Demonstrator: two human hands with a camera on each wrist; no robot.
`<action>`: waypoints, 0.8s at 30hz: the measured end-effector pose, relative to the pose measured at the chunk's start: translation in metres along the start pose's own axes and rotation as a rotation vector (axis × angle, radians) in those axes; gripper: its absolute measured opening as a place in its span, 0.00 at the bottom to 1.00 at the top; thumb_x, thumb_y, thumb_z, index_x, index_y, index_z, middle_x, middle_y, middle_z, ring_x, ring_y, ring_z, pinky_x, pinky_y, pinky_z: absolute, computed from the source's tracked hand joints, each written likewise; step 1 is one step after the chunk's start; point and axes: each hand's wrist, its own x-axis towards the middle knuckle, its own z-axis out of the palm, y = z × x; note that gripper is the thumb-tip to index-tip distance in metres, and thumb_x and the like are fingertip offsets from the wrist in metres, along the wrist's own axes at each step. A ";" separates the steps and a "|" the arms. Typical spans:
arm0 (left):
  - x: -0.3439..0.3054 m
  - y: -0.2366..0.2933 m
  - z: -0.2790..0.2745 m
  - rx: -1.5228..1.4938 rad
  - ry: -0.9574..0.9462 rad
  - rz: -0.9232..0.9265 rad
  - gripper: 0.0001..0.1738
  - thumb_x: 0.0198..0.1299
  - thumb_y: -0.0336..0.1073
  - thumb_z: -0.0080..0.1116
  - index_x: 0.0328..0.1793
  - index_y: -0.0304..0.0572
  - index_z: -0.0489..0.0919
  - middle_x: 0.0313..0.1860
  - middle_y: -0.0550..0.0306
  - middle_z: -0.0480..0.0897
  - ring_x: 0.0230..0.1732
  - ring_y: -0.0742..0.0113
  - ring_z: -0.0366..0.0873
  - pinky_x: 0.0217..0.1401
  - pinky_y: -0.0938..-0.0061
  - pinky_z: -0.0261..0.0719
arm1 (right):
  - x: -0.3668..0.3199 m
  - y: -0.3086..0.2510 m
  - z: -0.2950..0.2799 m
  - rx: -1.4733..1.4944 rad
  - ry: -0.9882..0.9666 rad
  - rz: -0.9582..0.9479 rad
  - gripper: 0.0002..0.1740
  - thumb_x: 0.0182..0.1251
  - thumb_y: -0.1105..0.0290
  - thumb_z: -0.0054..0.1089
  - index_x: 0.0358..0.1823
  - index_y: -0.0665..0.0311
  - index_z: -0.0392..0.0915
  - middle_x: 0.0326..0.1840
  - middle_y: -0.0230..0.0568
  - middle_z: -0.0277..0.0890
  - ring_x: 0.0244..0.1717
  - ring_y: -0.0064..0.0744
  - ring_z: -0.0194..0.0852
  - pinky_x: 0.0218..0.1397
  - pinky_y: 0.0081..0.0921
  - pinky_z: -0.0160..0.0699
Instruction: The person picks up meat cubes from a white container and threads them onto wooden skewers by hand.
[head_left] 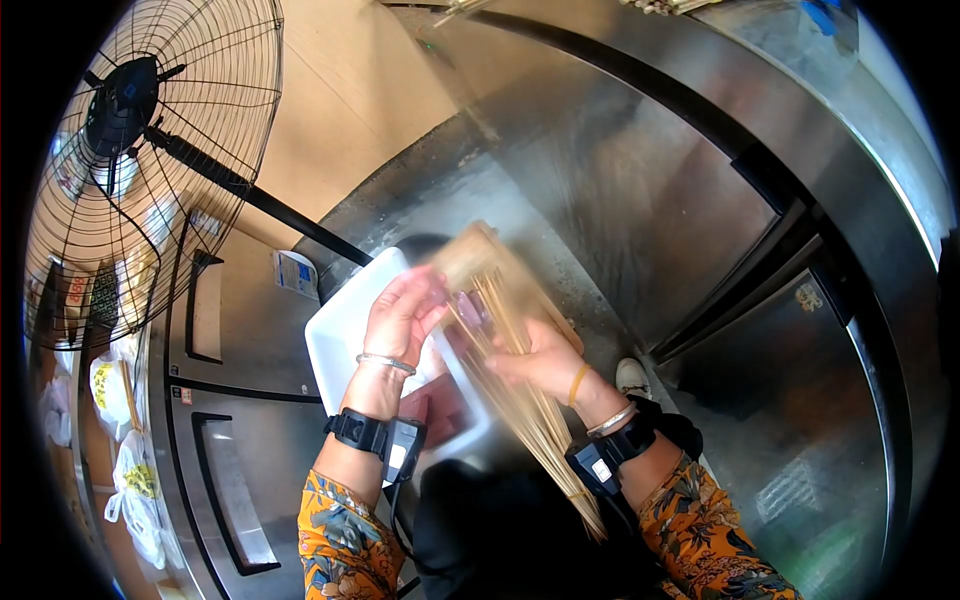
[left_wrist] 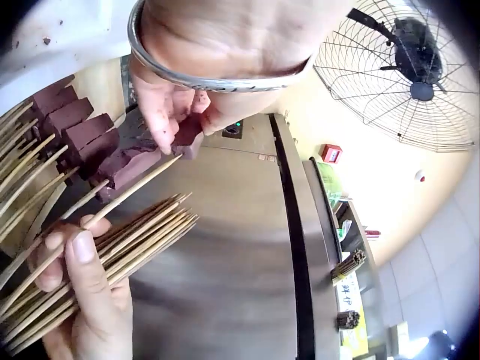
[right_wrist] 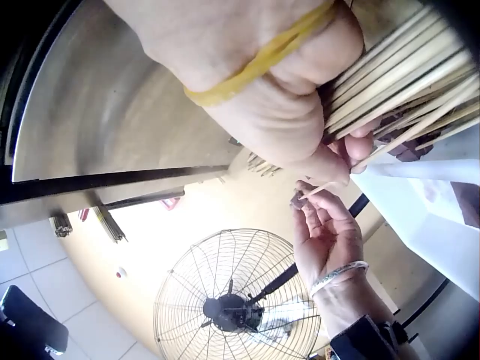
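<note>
In the left wrist view my left hand [left_wrist: 217, 52] pinches a dark reddish-brown block [left_wrist: 189, 137] between thumb and fingers. My right hand [head_left: 540, 360] grips a bundle of thin wooden sticks [head_left: 535, 425]. One stick [left_wrist: 135, 189] stands out from the bundle between right thumb and finger, its tip close to the held block. More blocks [left_wrist: 90, 135] lie in a row beside the hands, with sticks at them. A white tub [head_left: 335, 335] under my left hand holds further dark red pieces [head_left: 440, 408]. In the right wrist view the bundle [right_wrist: 405, 75] crosses my right palm.
Beyond the tub lies a wooden board [head_left: 475, 245]. A large standing fan [head_left: 125, 105] is at the left, its black pole [head_left: 290, 230] reaching down behind the tub. Steel cabinets [head_left: 235, 490] stand at left and right. Bags [head_left: 135, 490] hang or lie on shelves at far left.
</note>
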 end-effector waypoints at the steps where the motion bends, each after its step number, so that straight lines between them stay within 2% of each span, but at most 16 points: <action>1: -0.001 0.000 0.001 0.016 0.010 0.002 0.14 0.63 0.32 0.52 0.54 0.39 0.74 0.44 0.53 0.81 0.41 0.69 0.81 0.42 0.78 0.83 | 0.000 0.000 0.000 0.000 0.002 -0.002 0.15 0.55 0.74 0.66 0.42 0.64 0.70 0.32 0.31 0.73 0.28 0.19 0.72 0.30 0.15 0.74; 7: -0.006 0.000 0.011 0.133 0.049 0.061 0.14 0.63 0.31 0.53 0.55 0.39 0.74 0.44 0.53 0.81 0.39 0.72 0.80 0.38 0.82 0.82 | 0.002 0.006 0.000 0.030 0.021 -0.021 0.14 0.55 0.75 0.65 0.41 0.63 0.70 0.31 0.30 0.72 0.27 0.18 0.72 0.29 0.15 0.73; 10: -0.009 -0.005 0.013 0.183 0.068 0.069 0.15 0.59 0.32 0.58 0.53 0.40 0.76 0.44 0.53 0.81 0.42 0.69 0.80 0.40 0.80 0.82 | 0.003 0.007 0.000 0.018 0.036 -0.017 0.14 0.55 0.75 0.65 0.41 0.63 0.70 0.31 0.30 0.72 0.27 0.18 0.72 0.29 0.15 0.73; 15: -0.014 -0.014 0.016 0.240 0.099 0.109 0.16 0.59 0.32 0.58 0.54 0.40 0.75 0.43 0.56 0.81 0.41 0.73 0.79 0.40 0.81 0.81 | 0.005 0.010 0.001 -0.004 0.076 -0.039 0.15 0.55 0.75 0.65 0.41 0.63 0.70 0.31 0.30 0.72 0.27 0.18 0.71 0.28 0.15 0.73; 18: -0.018 -0.015 0.022 0.266 0.117 0.124 0.15 0.61 0.30 0.56 0.55 0.41 0.75 0.40 0.60 0.81 0.38 0.77 0.78 0.37 0.84 0.81 | 0.008 0.021 -0.005 -0.112 0.055 -0.050 0.23 0.55 0.63 0.66 0.47 0.68 0.70 0.39 0.39 0.75 0.34 0.25 0.75 0.38 0.24 0.76; 21: -0.020 -0.018 0.022 0.291 0.105 0.128 0.15 0.60 0.31 0.57 0.54 0.41 0.76 0.40 0.61 0.81 0.38 0.76 0.79 0.37 0.84 0.81 | 0.010 0.023 -0.005 -0.145 0.073 -0.028 0.22 0.55 0.63 0.66 0.46 0.67 0.70 0.39 0.39 0.75 0.35 0.25 0.75 0.39 0.25 0.76; 24: -0.025 -0.022 0.025 0.299 0.096 0.128 0.15 0.60 0.31 0.58 0.53 0.40 0.76 0.39 0.61 0.81 0.37 0.76 0.79 0.37 0.84 0.81 | 0.010 0.020 -0.001 -0.031 0.091 -0.055 0.16 0.54 0.75 0.65 0.42 0.63 0.70 0.33 0.31 0.71 0.28 0.18 0.71 0.29 0.16 0.73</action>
